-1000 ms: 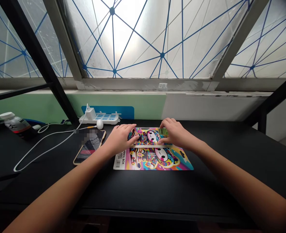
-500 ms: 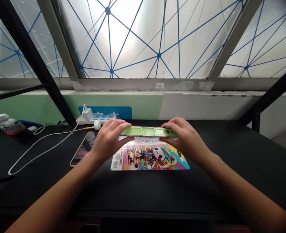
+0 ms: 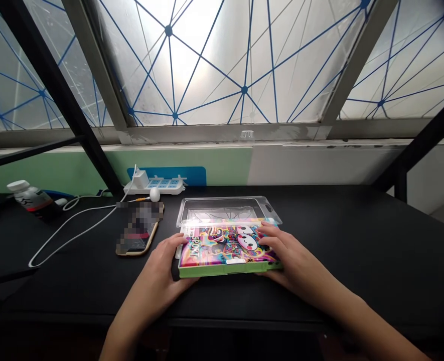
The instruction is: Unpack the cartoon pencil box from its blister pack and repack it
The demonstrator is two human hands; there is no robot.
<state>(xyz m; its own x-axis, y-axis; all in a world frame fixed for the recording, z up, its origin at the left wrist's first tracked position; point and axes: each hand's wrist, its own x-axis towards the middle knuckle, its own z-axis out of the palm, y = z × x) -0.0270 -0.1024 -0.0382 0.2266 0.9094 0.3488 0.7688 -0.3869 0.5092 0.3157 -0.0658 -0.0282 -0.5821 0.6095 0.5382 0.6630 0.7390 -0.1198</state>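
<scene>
A pencil box (image 3: 222, 248) with a colourful cartoon lid and a green side faces me, held between both hands. My left hand (image 3: 165, 265) is closed round its left end, thumb low at the front edge. At the right end, my right hand (image 3: 287, 255) grips it with fingers over the lid and the thumb underneath. Behind the box lies a clear plastic blister package (image 3: 222, 206) on the desk; the box covers most of its printed card.
A phone (image 3: 141, 230) lies left of the box. White cable (image 3: 71, 228) loops across the black desk (image 3: 342, 260). A power strip (image 3: 165, 184) stands against the wall, and a white-capped bottle (image 3: 31, 198) is at the far left. Black metal frame bars (image 3: 67, 115) rise at both sides.
Both hands have brought the pencil box nearer and lower. It was edge-on with green compartments showing; now its printed lid is visible and it covers the package's card.
</scene>
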